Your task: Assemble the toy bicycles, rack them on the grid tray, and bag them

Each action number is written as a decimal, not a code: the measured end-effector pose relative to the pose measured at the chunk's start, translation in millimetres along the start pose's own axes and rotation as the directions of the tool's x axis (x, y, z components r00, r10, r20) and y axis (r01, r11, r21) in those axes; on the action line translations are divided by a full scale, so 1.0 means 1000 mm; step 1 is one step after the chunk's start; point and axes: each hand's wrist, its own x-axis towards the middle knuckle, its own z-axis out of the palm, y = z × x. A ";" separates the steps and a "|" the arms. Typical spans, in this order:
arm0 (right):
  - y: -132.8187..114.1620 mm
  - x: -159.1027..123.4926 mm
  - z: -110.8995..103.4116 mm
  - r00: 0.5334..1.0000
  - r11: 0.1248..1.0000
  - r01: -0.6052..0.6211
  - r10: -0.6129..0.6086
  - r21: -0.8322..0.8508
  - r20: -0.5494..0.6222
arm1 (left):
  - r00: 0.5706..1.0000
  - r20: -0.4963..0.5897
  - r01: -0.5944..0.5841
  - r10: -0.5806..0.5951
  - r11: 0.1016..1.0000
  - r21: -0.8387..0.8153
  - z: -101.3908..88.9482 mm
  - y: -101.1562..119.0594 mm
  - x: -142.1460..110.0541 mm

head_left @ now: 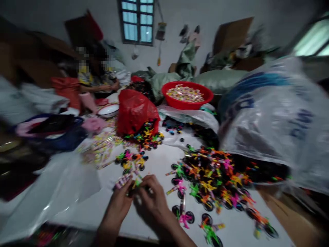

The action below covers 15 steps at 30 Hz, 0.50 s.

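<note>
My left hand (120, 200) is closed around several small wrapped rolls (122, 181) with printed labels, which look like candy. A green and yellow toy bicycle (136, 183) with black wheels sits between my two hands, partly hidden by the fingers. My right hand (153, 197) is curled with its fingers pinched at the bicycle's near side. Just beyond lie a few loose toy bicycles (127, 166). To the right spreads a big heap of colourful toy bicycles (208, 178), some with a wrapped roll attached.
A red plastic bag (136, 111) spills more bicycles onto the white table (156, 164). Wrapped rolls (105, 145) are scattered at left. Behind stands a red basin (167, 99) of wrapped rolls. A large white sack (267, 120) bulges at right. Another person (97, 80) sits at the far left.
</note>
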 end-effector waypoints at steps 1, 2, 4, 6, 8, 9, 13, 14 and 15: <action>0.002 -0.004 0.000 1.000 1.000 -0.019 0.020 0.021 -0.022 | 1.000 0.005 0.029 -0.029 0.996 -0.085 -0.001 -0.001 -0.005; 0.003 -0.005 -0.001 0.999 0.999 -0.030 0.031 0.030 -0.023 | 0.999 0.010 0.047 -0.046 0.988 -0.146 -0.002 -0.002 -0.010; 0.001 -0.004 -0.001 0.999 0.999 -0.035 0.034 0.028 0.007 | 0.999 0.025 0.039 -0.035 0.981 -0.190 -0.002 -0.003 -0.022; -0.005 -0.002 -0.001 0.999 0.999 -0.022 0.020 0.033 0.050 | 0.999 0.028 -0.019 0.023 0.989 -0.145 -0.002 -0.001 -0.033; -0.010 -0.001 -0.001 0.998 0.997 -0.042 0.040 0.062 0.038 | 0.996 0.005 -0.092 0.093 0.994 -0.066 -0.003 0.002 -0.040; -0.012 -0.002 -0.001 0.995 0.990 -0.099 0.097 0.096 0.026 | 0.992 -0.008 -0.130 0.130 0.991 -0.014 -0.004 0.003 -0.042; -0.005 -0.010 -0.002 0.840 0.820 -0.522 0.445 0.235 0.310 | 0.971 0.031 -0.237 0.238 0.934 0.267 -0.012 0.002 -0.045; -0.001 -0.013 -0.004 0.766 0.770 -0.602 0.481 0.213 0.427 | 0.968 0.039 -0.248 0.249 0.914 0.321 -0.014 0.000 -0.046; 0.001 -0.015 -0.005 0.712 0.747 -0.641 0.495 0.175 0.497 | 0.966 0.039 -0.252 0.255 0.902 0.351 -0.016 -0.003 -0.047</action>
